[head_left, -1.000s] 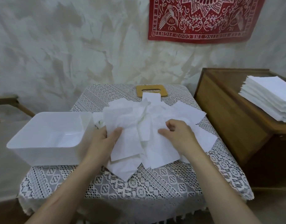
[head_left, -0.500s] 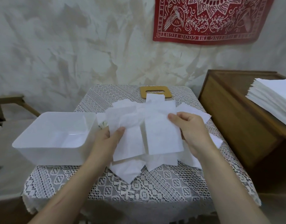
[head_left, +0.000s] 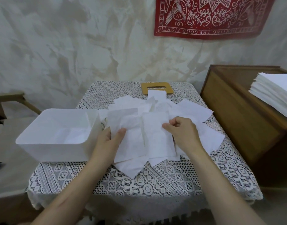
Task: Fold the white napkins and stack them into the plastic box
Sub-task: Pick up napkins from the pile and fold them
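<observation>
Mid-fold, the right hand [head_left: 183, 132] pinches a napkin [head_left: 155, 140] by its edge, the left hand [head_left: 107, 142] clamps a second napkin [head_left: 131, 143] under its thumb; next probably flattening the crease beneath the fingertips.

Dim, soft indoor light through a wide-angle lens.

You get even, diffuse light with no hard shadows and no glare; faint shade gathers only under the worktop's [head_left: 155, 184] near edge. The white napkins [head_left: 157, 140] and plastic box [head_left: 50, 151] wash together, their outlines hard to separate. Straight lines bow toward the sides, as on the wooden cabinet [head_left: 236, 119], and your forearms [head_left: 71, 192] go soft and stretched at the bottom.
</observation>
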### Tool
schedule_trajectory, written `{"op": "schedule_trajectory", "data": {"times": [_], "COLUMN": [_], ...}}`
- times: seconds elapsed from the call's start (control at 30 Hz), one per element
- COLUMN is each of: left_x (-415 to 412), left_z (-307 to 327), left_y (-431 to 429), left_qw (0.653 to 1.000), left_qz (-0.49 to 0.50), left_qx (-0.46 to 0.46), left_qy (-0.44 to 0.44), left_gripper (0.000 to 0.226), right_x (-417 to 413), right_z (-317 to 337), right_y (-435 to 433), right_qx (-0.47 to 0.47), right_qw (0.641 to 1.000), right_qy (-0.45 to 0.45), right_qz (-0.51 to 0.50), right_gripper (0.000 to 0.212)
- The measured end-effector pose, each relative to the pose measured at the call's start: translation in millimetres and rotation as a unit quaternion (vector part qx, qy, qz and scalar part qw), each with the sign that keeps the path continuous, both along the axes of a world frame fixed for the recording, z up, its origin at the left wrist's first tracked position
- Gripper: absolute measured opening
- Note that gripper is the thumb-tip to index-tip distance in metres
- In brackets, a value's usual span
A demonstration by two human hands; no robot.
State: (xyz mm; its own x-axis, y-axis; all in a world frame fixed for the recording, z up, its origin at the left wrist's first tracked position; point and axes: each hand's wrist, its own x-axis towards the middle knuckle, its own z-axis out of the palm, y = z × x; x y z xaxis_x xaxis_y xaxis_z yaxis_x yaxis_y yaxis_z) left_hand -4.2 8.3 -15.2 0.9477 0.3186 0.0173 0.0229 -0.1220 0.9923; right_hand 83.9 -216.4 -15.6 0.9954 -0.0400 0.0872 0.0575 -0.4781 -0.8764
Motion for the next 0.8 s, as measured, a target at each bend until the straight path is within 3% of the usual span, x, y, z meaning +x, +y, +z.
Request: {"op": "schedule_trajectory", "data": {"times": [0.2, 0.4, 0.53, 0.67, 0.8], "left_x": [0.1, 6.5, 11.9, 14.3, 17.3], "left_z": [0.8, 3.6, 6.2, 4.3, 3.5], "left_y": [-2.1, -3.4, -6.7, -11.3, -15.3], "left_qw": [1.000, 1.000, 1.000, 0.997, 0.990], "left_qz": [0.001, 0.001, -0.014, -0.043, -0.070], "left_qx": [-0.007, -0.027, -0.025, -0.055, -0.118], "left_qy": [0.004, 0.003, 0.006, 0.015, 0.028], "left_gripper": [0.016, 0.016, 0.022, 0.024, 0.033], "right_x": [-5.1, -3.9, -6.0, -15.4, -23.3], "right_z": [9.0, 20.4, 33.8, 49.7, 54.2], "right_y": [-4.4, -17.0, -18.6, -11.2, 3.2], "right_qx": [-0.060, -0.027, 0.121, 0.253, 0.295], "right_qw": [0.997, 0.993, 0.986, 0.963, 0.949], "right_qy": [-0.040, -0.115, -0.102, -0.042, -0.002], "right_qz": [0.016, -0.003, 0.046, 0.081, 0.110], "right_gripper": [0.051, 0.047, 0.043, 0.017, 0.009]}}
